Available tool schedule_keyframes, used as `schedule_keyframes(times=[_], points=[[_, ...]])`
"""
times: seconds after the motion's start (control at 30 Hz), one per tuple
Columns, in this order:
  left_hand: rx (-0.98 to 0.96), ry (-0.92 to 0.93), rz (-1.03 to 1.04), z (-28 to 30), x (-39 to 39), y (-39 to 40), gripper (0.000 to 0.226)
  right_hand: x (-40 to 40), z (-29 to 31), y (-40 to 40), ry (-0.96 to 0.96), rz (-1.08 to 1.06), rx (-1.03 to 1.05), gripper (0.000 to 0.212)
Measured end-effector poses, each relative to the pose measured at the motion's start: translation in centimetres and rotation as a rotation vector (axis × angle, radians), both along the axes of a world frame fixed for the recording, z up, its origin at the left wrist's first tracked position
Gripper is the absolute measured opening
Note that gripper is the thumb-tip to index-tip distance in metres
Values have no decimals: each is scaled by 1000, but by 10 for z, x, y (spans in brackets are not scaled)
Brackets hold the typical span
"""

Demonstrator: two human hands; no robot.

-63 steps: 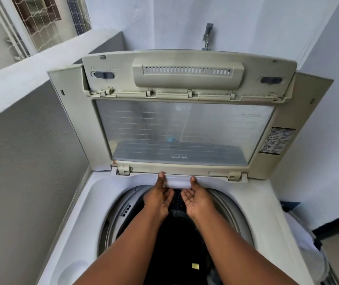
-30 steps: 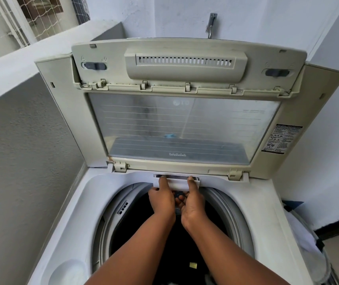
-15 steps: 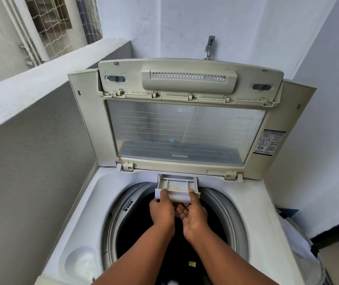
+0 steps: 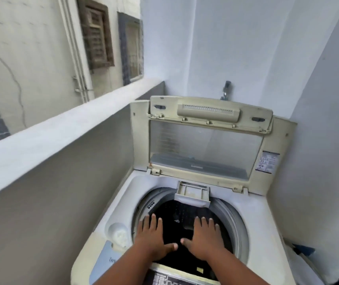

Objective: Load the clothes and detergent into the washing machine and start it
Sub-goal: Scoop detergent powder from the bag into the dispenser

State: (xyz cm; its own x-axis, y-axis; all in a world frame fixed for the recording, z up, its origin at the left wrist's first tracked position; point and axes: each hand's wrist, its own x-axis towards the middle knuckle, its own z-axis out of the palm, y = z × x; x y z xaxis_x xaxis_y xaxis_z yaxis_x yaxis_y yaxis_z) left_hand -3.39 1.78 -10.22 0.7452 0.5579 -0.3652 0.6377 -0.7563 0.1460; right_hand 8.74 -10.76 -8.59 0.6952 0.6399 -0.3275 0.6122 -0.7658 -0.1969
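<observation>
Two open hands are hovering palm-down over the drum, while the detergent drawer [image 4: 192,194] is sitting pulled out at the back edge of the washer [image 4: 255,214] opening, just under the raised lid [image 4: 205,149]. It is lying straight ahead of both hands, well beyond the fingertips, its long side running left to right along that edge. Left hand [image 4: 152,239] and right hand [image 4: 204,237] are spreading their fingers and holding nothing. Dark clothes [image 4: 177,229] are lying in the drum below. Being slightly right of centre, the drawer is probably nearer the right hand. No detergent is showing.
</observation>
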Motion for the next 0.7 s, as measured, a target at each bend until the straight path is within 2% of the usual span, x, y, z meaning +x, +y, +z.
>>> schedule_keyframes(times=[0.07, 0.17, 0.33, 0.47, 0.7], points=[[52, -53, 36, 24, -13, -3, 103, -9, 13, -7, -107, 144, -56, 95], [167, -73, 60, 57, -37, -15, 102, -28, 37, -12, -146, 258, -42, 97], [274, -90, 244, 107, -109, -53, 107, -69, 82, -16, -242, 498, 58, 99], [376, -89, 413, 164, -183, -86, 111, -133, 134, -6, -281, 648, 208, 103], [618, -176, 663, 258, -321, -127, 105, -280, 230, 14, -327, 927, 446, 94]])
